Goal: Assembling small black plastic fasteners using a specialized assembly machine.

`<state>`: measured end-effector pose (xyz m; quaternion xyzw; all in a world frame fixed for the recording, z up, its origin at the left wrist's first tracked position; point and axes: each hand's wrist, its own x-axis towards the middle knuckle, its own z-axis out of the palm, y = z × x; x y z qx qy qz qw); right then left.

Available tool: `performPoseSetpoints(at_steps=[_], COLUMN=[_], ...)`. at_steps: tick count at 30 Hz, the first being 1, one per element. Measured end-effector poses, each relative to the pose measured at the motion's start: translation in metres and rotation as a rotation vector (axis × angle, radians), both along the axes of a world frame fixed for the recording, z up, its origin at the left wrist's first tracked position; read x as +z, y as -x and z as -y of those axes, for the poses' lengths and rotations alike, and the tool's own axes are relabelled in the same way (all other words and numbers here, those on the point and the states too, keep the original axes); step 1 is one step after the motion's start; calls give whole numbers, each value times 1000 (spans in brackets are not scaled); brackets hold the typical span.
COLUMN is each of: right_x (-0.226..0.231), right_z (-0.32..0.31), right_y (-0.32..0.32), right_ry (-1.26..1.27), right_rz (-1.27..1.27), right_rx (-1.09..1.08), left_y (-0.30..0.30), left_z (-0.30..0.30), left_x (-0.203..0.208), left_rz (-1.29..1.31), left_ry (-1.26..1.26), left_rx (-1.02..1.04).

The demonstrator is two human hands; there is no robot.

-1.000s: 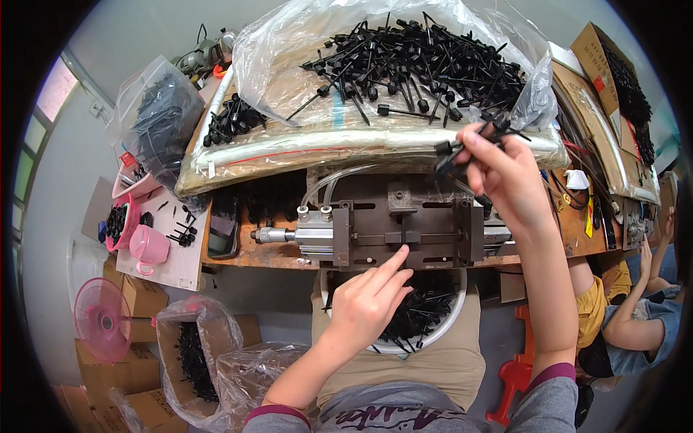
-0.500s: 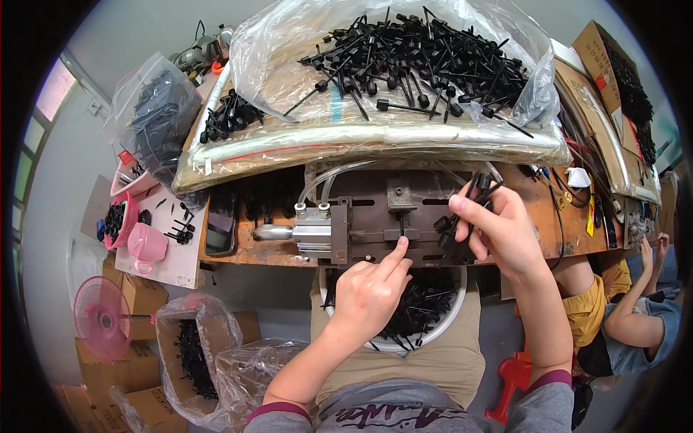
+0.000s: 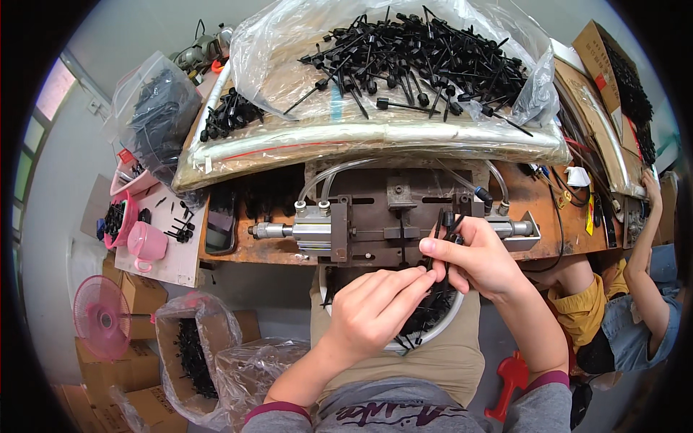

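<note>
Several thin black plastic stakes with thick heads (image 3: 449, 219) are bunched in my right hand (image 3: 485, 258), whose fingers are closed around them. My left hand (image 3: 375, 307) meets it from the left, fingertips pressed together at the lower part of the bunch. What the left fingertips pinch is hidden. Just beyond my hands is a dark metal fixture (image 3: 375, 249) with a small centre block (image 3: 399, 193). A slim black piece (image 3: 403, 225) stands in its middle slot. An air cylinder (image 3: 312, 232) sits at its left; another cylinder end (image 3: 516, 229) shows at its right.
Behind the fixture, a plastic-lined tray (image 3: 281, 141) bears a heap of black stakes (image 3: 426, 61). A white tub (image 3: 442, 328) of black parts rests on my lap. At left are a pink mug (image 3: 146, 243) and a pink fan (image 3: 102, 317). A co-worker's arm (image 3: 639, 238) is at right.
My left hand has left the fixture's middle and met my right hand, which came down and left with the stakes. The left cylinder's rod end shifted slightly left. The co-worker's arm reached up.
</note>
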<state>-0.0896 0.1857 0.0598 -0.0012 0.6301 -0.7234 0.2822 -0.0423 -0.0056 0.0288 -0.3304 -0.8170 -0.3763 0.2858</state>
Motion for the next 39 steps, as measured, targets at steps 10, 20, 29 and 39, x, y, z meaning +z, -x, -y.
performPoseSetpoints(at_steps=[10,20,29,39], right_x=[13,5,1,-1], right_z=[-12,-20,-22,-16], right_y=[0,-1,-5,-8], right_ry=[-29,-45,10,90], right_rz=[-189,-161,-88,1], right_rx=[-198,-97,-76,-20], left_y=[3,8,12,11], left_z=[9,-8,-3,-2], left_x=[-22,-29,-33,-26], left_rz=[136,36,109,161], left_ry=[124,489,426,278], left_rx=[100,212,195,164])
